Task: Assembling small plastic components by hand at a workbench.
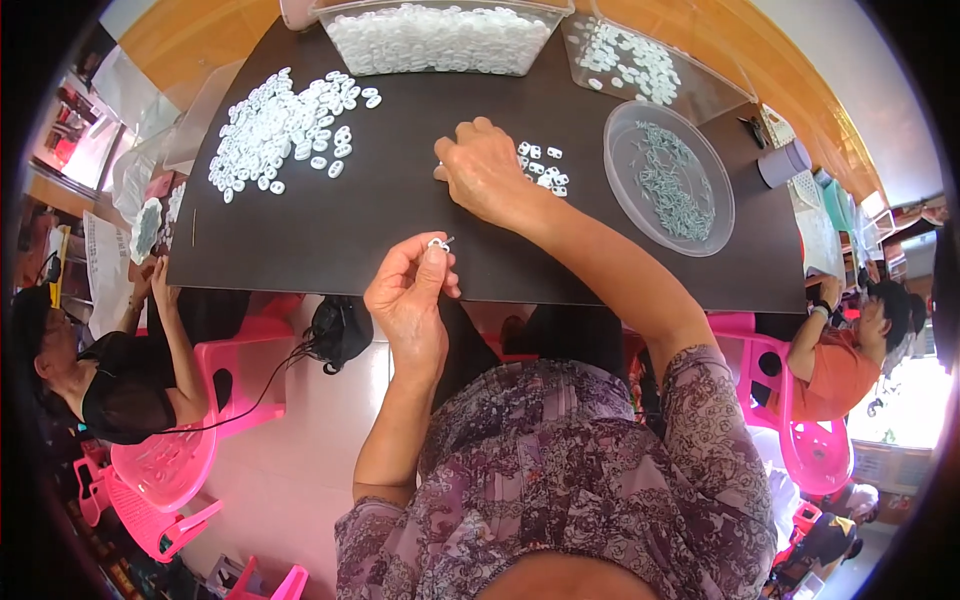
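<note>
Left hand raised just off the near edge of the dark surface, thumb and fingertips pinched on one small white ring piece with what looks like a thin metal bit poking out of it. Right hand resting knuckles-up on the surface, fingers curled down at a little cluster of white pieces; whether anything is actually gripped there cannot be told, the fingertips being hidden.

Further out, to the left: a wide loose heap of white pieces spread flat. At the far edge, a clear rectangular tub filled nearly to the brim with the same white pieces, and beside it a clear tray holding a thinner scatter. To the right, a round clear dish with small grey metal parts.

By the look of it, well into the work but far from finished: a full tub possibly the done stock, though which pile is finished cannot be told; a large heap and plenty of metal parts left.

Around the edges: other people seated on pink plastic chairs, left and right.
</note>
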Demonstrator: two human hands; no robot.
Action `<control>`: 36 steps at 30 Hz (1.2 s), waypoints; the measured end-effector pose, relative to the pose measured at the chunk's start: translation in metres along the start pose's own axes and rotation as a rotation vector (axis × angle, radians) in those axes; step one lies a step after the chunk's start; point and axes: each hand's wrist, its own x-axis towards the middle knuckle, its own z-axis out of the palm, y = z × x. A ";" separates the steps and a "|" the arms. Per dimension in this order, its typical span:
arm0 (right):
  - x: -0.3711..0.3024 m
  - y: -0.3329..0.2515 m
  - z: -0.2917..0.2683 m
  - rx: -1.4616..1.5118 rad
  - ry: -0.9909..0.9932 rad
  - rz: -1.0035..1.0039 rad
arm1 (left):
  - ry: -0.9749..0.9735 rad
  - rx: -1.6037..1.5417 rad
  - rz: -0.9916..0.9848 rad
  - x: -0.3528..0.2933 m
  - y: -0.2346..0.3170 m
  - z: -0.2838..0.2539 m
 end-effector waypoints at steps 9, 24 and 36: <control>-0.027 -0.005 -0.032 0.921 -0.175 0.422 | -0.015 -0.048 -0.053 -0.001 0.002 -0.001; -0.084 -0.012 -0.082 1.379 -0.152 0.646 | -0.135 -0.129 -0.108 -0.013 -0.001 0.023; -0.103 -0.013 -0.091 1.345 -0.155 0.741 | -0.168 -0.091 -0.124 -0.020 -0.008 0.030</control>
